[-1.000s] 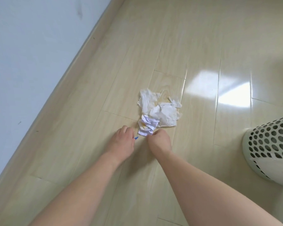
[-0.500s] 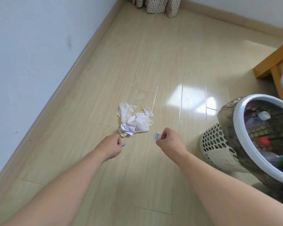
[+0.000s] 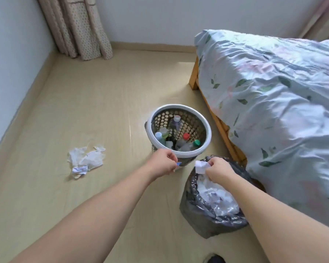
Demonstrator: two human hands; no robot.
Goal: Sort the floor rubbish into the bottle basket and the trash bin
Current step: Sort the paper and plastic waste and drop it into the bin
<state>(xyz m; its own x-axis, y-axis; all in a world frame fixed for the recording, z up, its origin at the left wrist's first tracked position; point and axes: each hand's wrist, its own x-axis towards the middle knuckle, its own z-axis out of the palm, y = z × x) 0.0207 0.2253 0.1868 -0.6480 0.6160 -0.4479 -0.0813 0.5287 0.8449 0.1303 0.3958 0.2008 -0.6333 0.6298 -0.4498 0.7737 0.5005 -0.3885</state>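
Fingers of the right hand [image 3: 217, 170] pinch a crumpled white paper scrap [image 3: 201, 166] directly above the trash bin [image 3: 198, 223]; fingers of the left hand [image 3: 162, 164] pinch a small blue scrap [image 3: 178, 164], just left of the bin, in front of the bottle basket [image 3: 207, 141].

Head view, 1 camera. Step in hand: drop-off at the bin. Remaining tissue pile [image 3: 85, 160] lies on the floor well left of the bin.

Next, judged: release the paper over the bin opening, then bring the blue scrap across.
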